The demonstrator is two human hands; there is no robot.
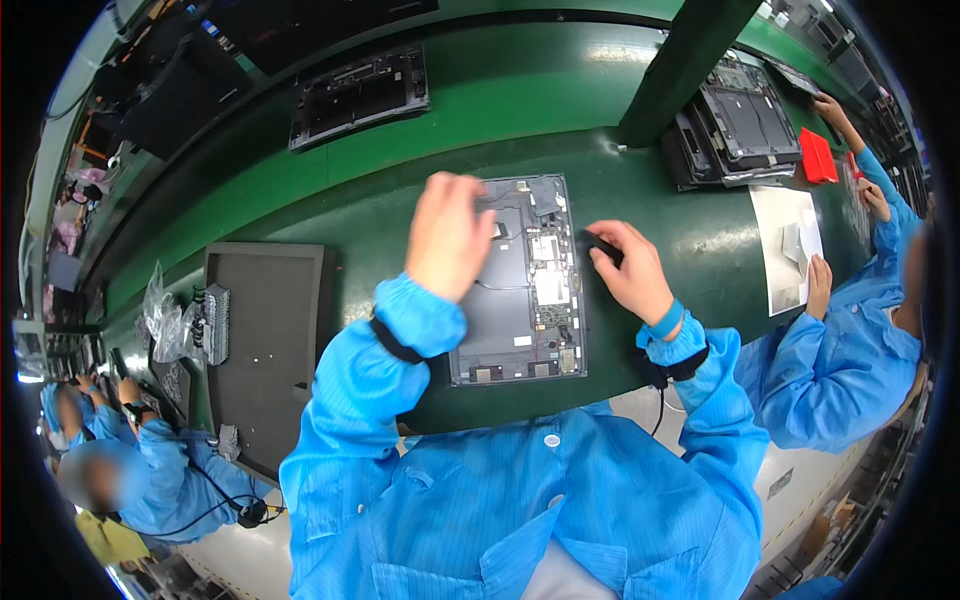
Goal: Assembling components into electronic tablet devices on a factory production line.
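An opened laptop chassis (500, 310) lies in front of me on the green bench, its circuit boards and wiring bared along the right side. Over its upper left part is my left hand (445, 240), with bent fingers and the thumb apart from them. A small dark piece (500, 231) shows beside that thumb; I see nothing held there. Just right of the chassis, my right hand (635, 270) grips a short black object (604, 248) between thumb and fingers. Its kind is too hidden to tell.
Left stands a dark foam-lined tray (318, 320), with clear plastic wrap (165, 310) beyond it. Another opened chassis (360, 95) rests on the back ledge. A green post (680, 75), stacked chassis (745, 120) and a red bin (817, 156) are right. Co-workers sit on both sides.
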